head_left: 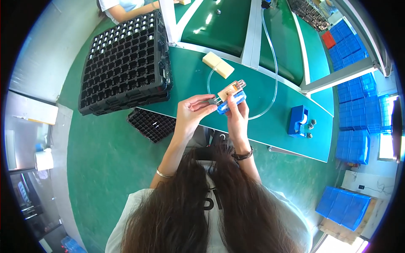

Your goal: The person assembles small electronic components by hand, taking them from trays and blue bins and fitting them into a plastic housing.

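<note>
Left hand (190,111): thumb and fingertips pinch a small grey part (213,101) at the holder's left end. Right hand (238,119): closed around the blue-and-tan holder (228,90), raised over the near side of the green table (260,96). Judgement: brace the holder with the right; keep the left pinch light and square to that end. Clear hose (275,69) curves beyond; best kept slack. Yellow block (218,65) lies farther off, leaving elbow room.

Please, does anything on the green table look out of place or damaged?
Mildly odd: three small metal parts lie loose beside the blue tape dispenser, not in any container. No spill or damage is apparent.
</note>
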Available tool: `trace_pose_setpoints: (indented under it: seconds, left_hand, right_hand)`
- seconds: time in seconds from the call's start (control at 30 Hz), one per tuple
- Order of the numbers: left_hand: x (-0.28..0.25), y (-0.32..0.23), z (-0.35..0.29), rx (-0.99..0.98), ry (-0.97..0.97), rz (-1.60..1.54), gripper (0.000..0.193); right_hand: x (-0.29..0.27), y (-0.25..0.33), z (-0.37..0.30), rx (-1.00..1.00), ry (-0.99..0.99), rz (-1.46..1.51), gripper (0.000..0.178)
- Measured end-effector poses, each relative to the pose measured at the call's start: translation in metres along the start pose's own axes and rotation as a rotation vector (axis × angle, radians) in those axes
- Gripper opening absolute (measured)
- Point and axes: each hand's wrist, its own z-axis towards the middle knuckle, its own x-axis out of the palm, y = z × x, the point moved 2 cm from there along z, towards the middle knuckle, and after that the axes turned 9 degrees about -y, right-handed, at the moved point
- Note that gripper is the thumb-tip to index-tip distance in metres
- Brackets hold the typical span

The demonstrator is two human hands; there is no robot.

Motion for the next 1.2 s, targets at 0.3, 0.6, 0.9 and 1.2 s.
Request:
trace_pose_setpoints:
  seconds: [0.3,0.6,0.9,1.2]
  left_hand:
    - [0.009,0.001,-0.009,0.051,-0.045,-0.132,0.032]
    - [0.009,-0.004,-0.010,0.091,-0.080,-0.020,0.028]
    - [0.002,-0.011,0.001,0.072,0.055,0.050,0.022]
    - [-0.010,-0.013,0.007,-0.166,0.125,-0.122,0.024]
  right_hand:
    - [0.007,-0.001,-0.007,0.066,-0.028,0.188,0.028]
    - [0.006,-0.003,-0.008,0.054,-0.050,0.312,0.028]
    - [0.005,0.002,-0.009,0.063,-0.050,0.265,0.027]
    - [-0.009,0.004,0.000,0.153,-0.005,0.211,0.032]
